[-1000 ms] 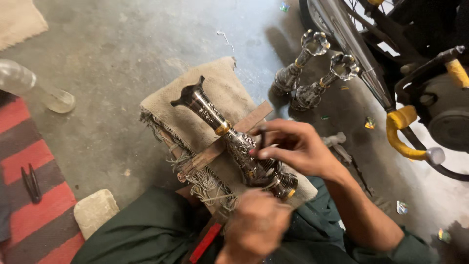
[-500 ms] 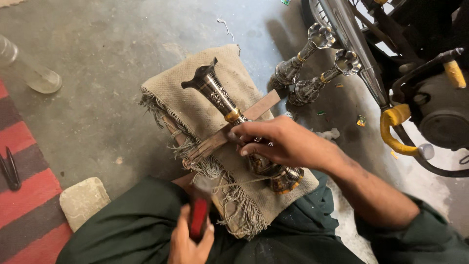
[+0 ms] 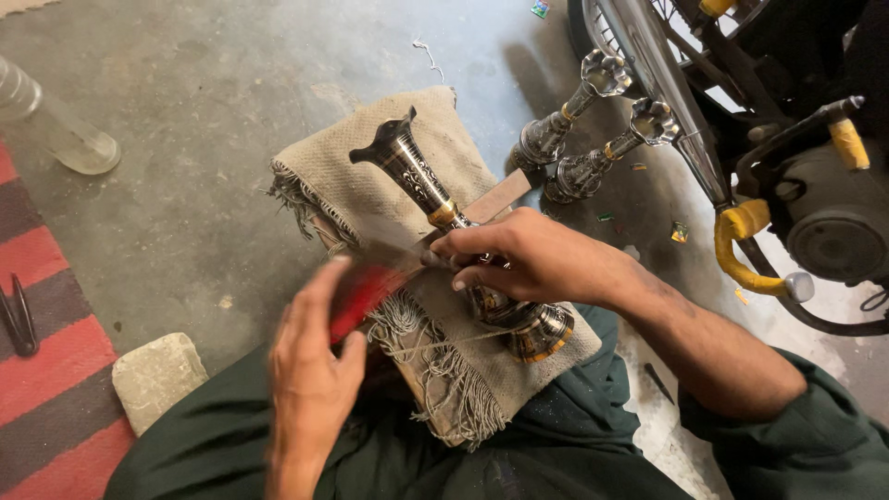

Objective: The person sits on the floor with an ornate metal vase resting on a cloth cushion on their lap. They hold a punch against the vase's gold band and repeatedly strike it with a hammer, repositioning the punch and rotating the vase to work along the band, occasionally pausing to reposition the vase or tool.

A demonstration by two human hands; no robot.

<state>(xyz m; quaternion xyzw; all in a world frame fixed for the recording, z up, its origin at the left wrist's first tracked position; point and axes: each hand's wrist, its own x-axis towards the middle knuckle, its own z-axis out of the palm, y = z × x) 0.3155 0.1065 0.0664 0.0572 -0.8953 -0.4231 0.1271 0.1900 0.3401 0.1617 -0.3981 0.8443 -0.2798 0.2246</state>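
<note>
Right, nearest you, your left hand point(image 3: 310, 370) has its fingers closed around a red-handled tool point(image 3: 366, 282), blurred, its tip lying at the engraved metal vase point(image 3: 444, 213). Just beyond, your right hand point(image 3: 532, 259) grips the vase's middle, fingers wrapped over it, pinning it on the burlap cloth point(image 3: 356, 176) across your lap, wide foot near, flared mouth far. A wooden strip point(image 3: 500, 196) lies under it. Farther right, two similar vases point(image 3: 579, 139) lean beside a motorcycle point(image 3: 741, 111) on the concrete floor point(image 3: 185, 111).
</note>
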